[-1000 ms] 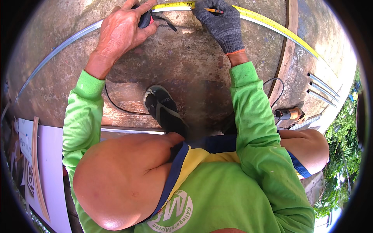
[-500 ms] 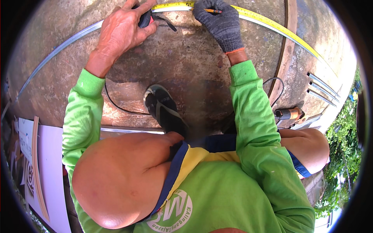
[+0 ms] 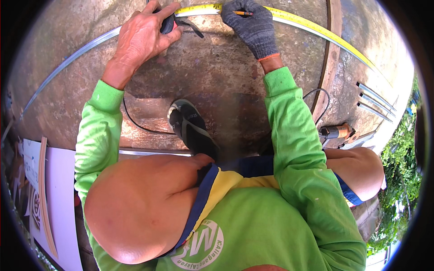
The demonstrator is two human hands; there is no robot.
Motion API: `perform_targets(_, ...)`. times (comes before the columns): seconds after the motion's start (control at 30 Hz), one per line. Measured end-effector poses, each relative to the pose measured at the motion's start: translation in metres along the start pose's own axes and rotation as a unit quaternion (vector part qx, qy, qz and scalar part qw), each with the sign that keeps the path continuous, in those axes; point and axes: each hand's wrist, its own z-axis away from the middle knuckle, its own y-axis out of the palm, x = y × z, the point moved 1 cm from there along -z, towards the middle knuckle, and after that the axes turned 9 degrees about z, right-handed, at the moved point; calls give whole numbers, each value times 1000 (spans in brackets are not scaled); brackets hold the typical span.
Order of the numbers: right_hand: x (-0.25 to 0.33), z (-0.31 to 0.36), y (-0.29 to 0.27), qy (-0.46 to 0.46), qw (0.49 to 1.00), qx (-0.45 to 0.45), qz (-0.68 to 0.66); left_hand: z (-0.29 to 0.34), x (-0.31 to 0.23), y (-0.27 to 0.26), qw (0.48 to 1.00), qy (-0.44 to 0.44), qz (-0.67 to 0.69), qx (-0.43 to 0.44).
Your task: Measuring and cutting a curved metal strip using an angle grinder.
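My bare left hand (image 3: 143,38) is wrapped round a dark tape measure (image 3: 167,23) with a bit of red on it and a black strap hanging off. From its case the yellow blade (image 3: 298,21) runs out to the right, along a long thin metal strip (image 3: 77,55). In a grey knitted glove, my right hand (image 3: 250,28) pinches an orange pencil (image 3: 243,13) whose tip points left at the blade's edge. The gloved fingers rest over the blade and strip, hiding part of both.
A wooden board (image 3: 331,63) crosses under the strip on the right. Several short metal channels (image 3: 375,103) lie beyond it, near an orange-and-black angle grinder (image 3: 337,131). A black cord (image 3: 142,127) loops by my shoe (image 3: 184,118). White panels (image 3: 61,189) lie at lower left.
My right hand has shifted slightly left along the tape with the pencil. My left hand still holds the tape measure and has barely moved.
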Motion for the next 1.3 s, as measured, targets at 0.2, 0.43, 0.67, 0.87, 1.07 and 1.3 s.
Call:
perform_targets(0.2,3,-8,-4,-1,1000,-6,8,-1,-2,-3,1000,-13,-6,-1)
perform_targets(0.43,31,-53,-63,85,969,229,22,-5,7,-11,995,-65,52,59)
perform_targets(0.67,100,-90,-185,28,921,360,147,-17,-59,-18,881,-204,304,300)
perform_targets(0.87,73,-65,-230,-42,897,354,261,23,-145,62,725,-257,464,439)
perform_targets(1.07,37,-42,-219,-159,874,308,340,79,-125,59,648,-371,509,429)
perform_targets(1.3,29,-46,-250,-148,887,277,339,62,-162,75,655,-336,531,419)
